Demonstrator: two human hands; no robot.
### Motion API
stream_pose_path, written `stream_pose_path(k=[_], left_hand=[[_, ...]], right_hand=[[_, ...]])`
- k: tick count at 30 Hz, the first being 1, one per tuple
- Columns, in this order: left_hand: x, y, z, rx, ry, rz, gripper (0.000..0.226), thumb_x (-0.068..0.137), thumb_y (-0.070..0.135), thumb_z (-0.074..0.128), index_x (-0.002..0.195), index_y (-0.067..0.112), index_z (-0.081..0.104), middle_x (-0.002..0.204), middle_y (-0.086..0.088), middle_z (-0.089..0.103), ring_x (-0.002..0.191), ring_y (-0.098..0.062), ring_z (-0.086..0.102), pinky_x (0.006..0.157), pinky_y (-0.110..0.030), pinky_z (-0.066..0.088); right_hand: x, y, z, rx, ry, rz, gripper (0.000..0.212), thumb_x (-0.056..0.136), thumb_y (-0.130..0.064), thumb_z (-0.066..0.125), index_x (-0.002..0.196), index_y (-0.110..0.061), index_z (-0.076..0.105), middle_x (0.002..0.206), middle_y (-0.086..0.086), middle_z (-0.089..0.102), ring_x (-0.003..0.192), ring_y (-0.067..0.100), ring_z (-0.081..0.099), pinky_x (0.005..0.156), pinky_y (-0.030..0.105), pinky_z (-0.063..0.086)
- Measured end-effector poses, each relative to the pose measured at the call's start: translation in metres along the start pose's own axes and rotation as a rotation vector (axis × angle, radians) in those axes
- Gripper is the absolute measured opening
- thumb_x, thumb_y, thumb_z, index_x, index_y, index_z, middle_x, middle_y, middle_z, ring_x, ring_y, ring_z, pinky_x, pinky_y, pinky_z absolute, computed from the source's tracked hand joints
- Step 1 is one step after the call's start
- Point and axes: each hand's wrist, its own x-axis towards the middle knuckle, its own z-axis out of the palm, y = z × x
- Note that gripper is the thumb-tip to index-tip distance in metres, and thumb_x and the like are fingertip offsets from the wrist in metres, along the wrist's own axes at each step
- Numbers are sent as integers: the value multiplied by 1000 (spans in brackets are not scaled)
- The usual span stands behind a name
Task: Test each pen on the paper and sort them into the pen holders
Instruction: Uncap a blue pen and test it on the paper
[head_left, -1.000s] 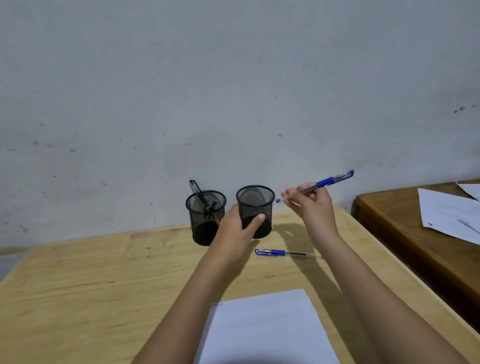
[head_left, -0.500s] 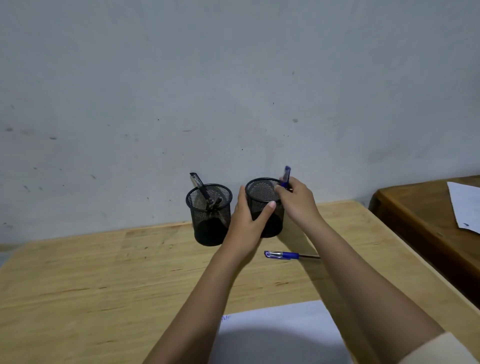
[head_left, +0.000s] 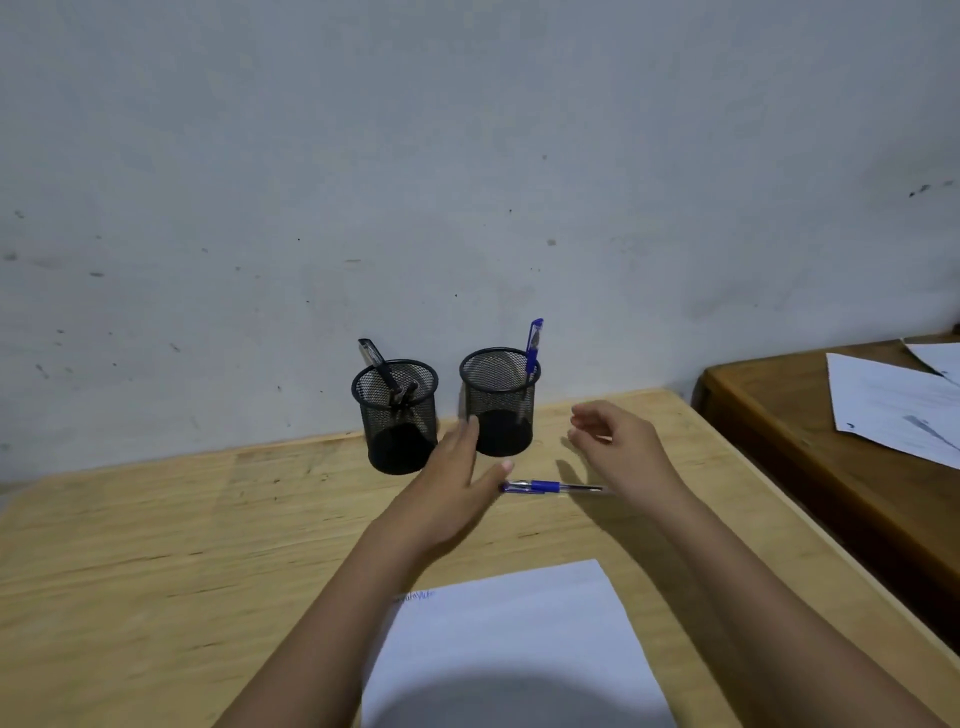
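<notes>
Two black mesh pen holders stand near the wall. The left holder (head_left: 397, 415) has black pens in it. The right holder (head_left: 498, 400) has one blue pen (head_left: 533, 345) standing upright at its right rim. Another blue pen (head_left: 550, 487) lies flat on the table in front of the holders. My left hand (head_left: 457, 483) hovers open just in front of the holders, its thumb near that pen's left end. My right hand (head_left: 618, 447) is open, empty, above the pen's right end. A white paper sheet (head_left: 514, 649) with blue scribbles lies nearest me.
The light wooden table (head_left: 156, 545) ends at a grey wall behind the holders. To the right, across a gap, stands a darker wooden table (head_left: 779, 415) with white sheets (head_left: 893, 410) on it.
My right hand dropped the blue pen into the right holder and drew back. My left hand let go of that holder and pulled toward me.
</notes>
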Motion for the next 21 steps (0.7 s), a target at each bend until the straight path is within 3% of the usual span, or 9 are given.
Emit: stream_pose_path(k=[2, 6, 8, 13, 15, 17, 18, 21], left_hand=[[-15, -7, 3, 203, -141, -30, 76, 93, 56, 33, 150, 18, 1, 159, 0, -3, 146, -14, -5, 118, -32, 3], [-30, -9, 3, 383, -195, -47, 72, 95, 52, 31, 150, 13, 3, 159, -5, -6, 147, -19, -6, 118, -34, 0], [-32, -9, 3, 388, -201, -52, 71, 96, 51, 30, 150, 13, 4, 159, -5, -6, 147, -20, -6, 117, -35, -1], [-34, -3, 2, 353, -201, -92, 70, 97, 49, 31, 149, 9, 7, 159, -8, -3, 147, -23, -2, 118, -36, 3], [-36, 3, -1, 205, -182, -95, 66, 97, 47, 35, 144, 2, 23, 155, -11, 20, 144, -30, 17, 114, -37, 19], [-41, 13, -5, 33, -88, -49, 48, 97, 42, 39, 126, 4, 45, 126, -5, 49, 123, -29, 45, 94, -31, 37], [-45, 19, -7, -39, -37, -38, 41, 97, 38, 42, 123, 7, 50, 115, 1, 51, 112, -24, 52, 86, -26, 39], [-54, 30, -18, -185, 77, 16, 17, 93, 25, 53, 103, 18, 66, 89, 3, 62, 77, -10, 57, 63, -16, 43]], right_hand=[[-13, 10, -1, -122, -78, -10, 35, 88, -16, 58, 122, -10, 58, 118, 2, 61, 102, 8, 55, 90, 21, 41], [-31, 21, 3, -345, -158, -164, 29, 88, -17, 56, 115, -12, 62, 112, 0, 62, 99, 8, 58, 83, 20, 46], [-36, 26, 7, -452, -147, -247, 22, 89, -18, 54, 105, -12, 67, 103, 2, 64, 95, 16, 57, 80, 26, 48], [-44, 22, 9, -525, -97, -286, 22, 91, -17, 51, 103, -14, 69, 98, 5, 66, 90, 19, 56, 75, 32, 49], [-49, 13, 7, -525, -111, -284, 21, 91, -19, 52, 102, -16, 70, 96, 5, 66, 86, 20, 57, 74, 34, 51], [-53, 4, 4, -499, -139, -297, 21, 89, -18, 53, 101, -16, 71, 93, 5, 67, 83, 21, 58, 72, 37, 51], [-55, -2, 2, -483, -157, -310, 21, 88, -16, 53, 100, -15, 71, 92, 6, 67, 82, 22, 59, 72, 39, 51], [-61, -18, -5, -423, -176, -357, 19, 85, -12, 57, 95, -12, 73, 91, 7, 69, 83, 23, 62, 74, 37, 50]])
